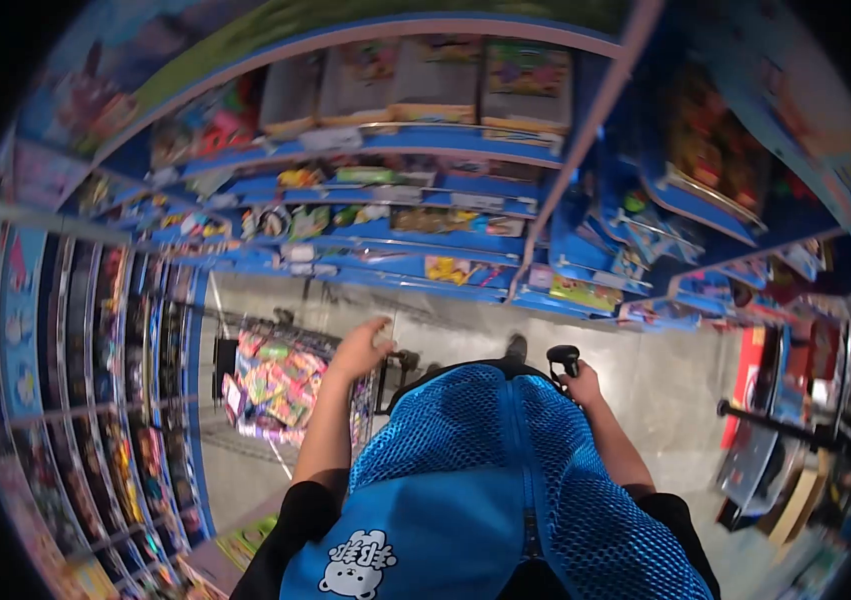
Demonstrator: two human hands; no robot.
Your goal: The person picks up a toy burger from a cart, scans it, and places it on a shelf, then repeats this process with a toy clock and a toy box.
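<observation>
In the head view my left hand (360, 350) reaches forward over the edge of a wire cart, its fingers spread and slightly curved. I see nothing in it. Many colourful small packages (280, 385) fill the wire cart (360, 410) beside that hand. On the other side, my right hand (581, 384) is closed around the grip of a black handheld barcode scanner (563, 355). The scanner's rounded head points forward, and its grip is mostly hidden by my fingers.
Ahead, blue shelves (365, 240) carry several rows of packaged goods and bins. More stocked shelving (110, 380) lines the left side. At right stand a red display (745, 385) and a dark bar (765, 422). Grey floor (645, 370) lies between them.
</observation>
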